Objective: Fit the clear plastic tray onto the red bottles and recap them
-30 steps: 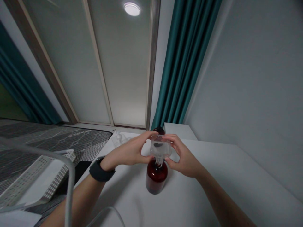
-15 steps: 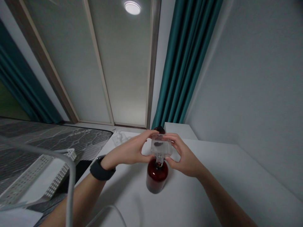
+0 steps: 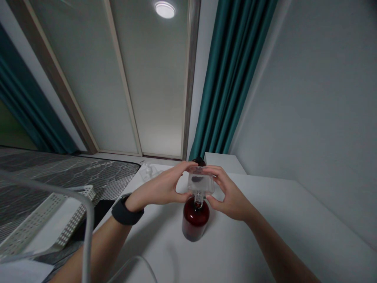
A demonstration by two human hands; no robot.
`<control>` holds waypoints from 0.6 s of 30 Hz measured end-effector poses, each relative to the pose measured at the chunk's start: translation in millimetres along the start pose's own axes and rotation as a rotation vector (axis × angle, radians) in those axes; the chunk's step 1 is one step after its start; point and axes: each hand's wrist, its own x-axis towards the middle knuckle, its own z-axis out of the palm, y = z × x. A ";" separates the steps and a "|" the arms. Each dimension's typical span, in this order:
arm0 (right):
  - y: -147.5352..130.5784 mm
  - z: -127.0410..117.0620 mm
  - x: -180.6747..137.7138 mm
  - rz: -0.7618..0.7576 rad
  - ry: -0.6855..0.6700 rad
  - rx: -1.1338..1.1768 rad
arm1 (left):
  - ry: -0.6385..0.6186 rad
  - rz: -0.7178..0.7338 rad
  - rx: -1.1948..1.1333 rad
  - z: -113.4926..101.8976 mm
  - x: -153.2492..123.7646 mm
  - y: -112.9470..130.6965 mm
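Between my two hands a clear square bottle [image 3: 200, 184] is held upside down, its neck pointing down at the mouth of a dark red-brown bottle [image 3: 195, 220]. That larger bottle stands upright on the white table [image 3: 232, 251]. My left hand [image 3: 169, 186], with a black watch on the wrist, grips the clear bottle's left side, fingers at its base and thumb near its shoulder. My right hand [image 3: 226, 192] grips the opposite side the same way. Whether the two necks touch I cannot tell.
Behind my left hand lies a clear plastic piece, perhaps a pump top [image 3: 149, 171]. A dark brown object [image 3: 199, 161] and a white box [image 3: 224, 162] are at the far edge. A white perforated basket [image 3: 73, 220] is left of the table; a pale curved tube [image 3: 88, 236] crosses the lower left.
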 end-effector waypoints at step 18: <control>-3.2 -0.8 0.0 0.000 0.002 -0.053 | 0.014 0.035 0.020 -0.2 0.8 -1.0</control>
